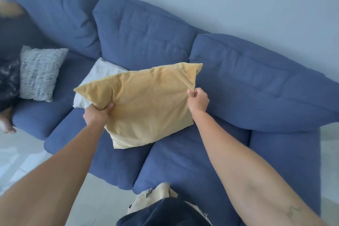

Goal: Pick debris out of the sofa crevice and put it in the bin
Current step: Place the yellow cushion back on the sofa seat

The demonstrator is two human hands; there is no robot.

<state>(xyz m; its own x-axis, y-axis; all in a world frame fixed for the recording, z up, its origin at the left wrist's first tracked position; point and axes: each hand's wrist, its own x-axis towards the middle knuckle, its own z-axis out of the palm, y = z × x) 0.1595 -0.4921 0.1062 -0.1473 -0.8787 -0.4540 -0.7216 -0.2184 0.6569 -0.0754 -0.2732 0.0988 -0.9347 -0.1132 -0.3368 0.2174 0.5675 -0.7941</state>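
Note:
A yellow cushion (148,104) is held over the seat of the blue sofa (238,86), tilted toward me. My left hand (97,114) grips its near left edge. My right hand (198,100) pinches the fabric at its right edge below the far corner. The cushion hides the seat crevice under it. The gap between two seat cushions (145,158) shows below the cushion, with no debris visible in it. No bin is in view.
A white cushion (99,75) lies behind the yellow one. A striped grey cushion (39,73) leans at the sofa's left, beside another person (9,79) sitting there. Pale floor (23,156) lies in front; a wall (238,5) stands behind.

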